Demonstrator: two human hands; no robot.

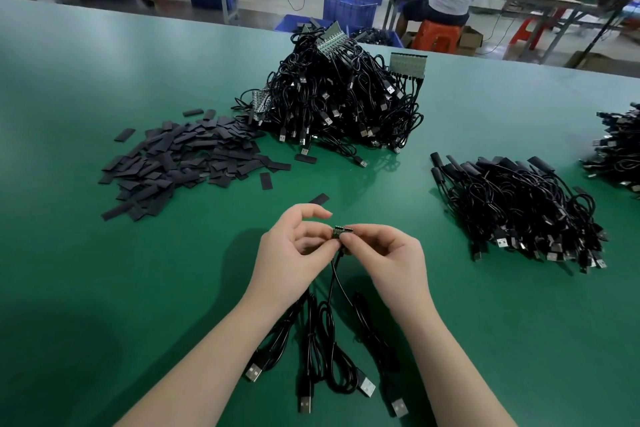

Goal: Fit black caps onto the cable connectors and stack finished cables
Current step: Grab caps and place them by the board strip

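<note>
Over loose USB cables on the green table, left hand and right hand pinch a small connector board, with black caps, uncapped cables and finished cables beyond.

Single head-worn wide-angle view, aimed forward and down across the green table from its near edge. Left hand and right hand are seen close, low centre. The table's far edge and the room beyond are taken in at top, with strong edge distortion.
</note>
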